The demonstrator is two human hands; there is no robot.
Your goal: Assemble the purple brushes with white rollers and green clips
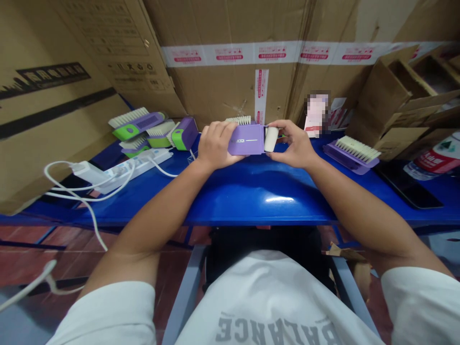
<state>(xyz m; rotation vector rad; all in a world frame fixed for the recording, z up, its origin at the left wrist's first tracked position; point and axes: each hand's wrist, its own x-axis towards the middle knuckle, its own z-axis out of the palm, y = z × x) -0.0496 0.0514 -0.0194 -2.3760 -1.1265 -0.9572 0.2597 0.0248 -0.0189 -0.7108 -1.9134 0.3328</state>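
My left hand wraps round the left end of a purple casing with white lettering, held above the blue table. At the casing's open right end, my right hand pinches a white block with rounded edges between thumb and fingers. Whether the block sits partly inside the casing cannot be made out. Behind the casing show the pale bristles of a brush. Right of my right hand, a purple brush piece lies bristles up.
Several purple and green brushes are piled at the left. Before them lies a white power strip with cables. A black phone and a bottle are at the right, near cardboard boxes. Cardboard walls the table's back.
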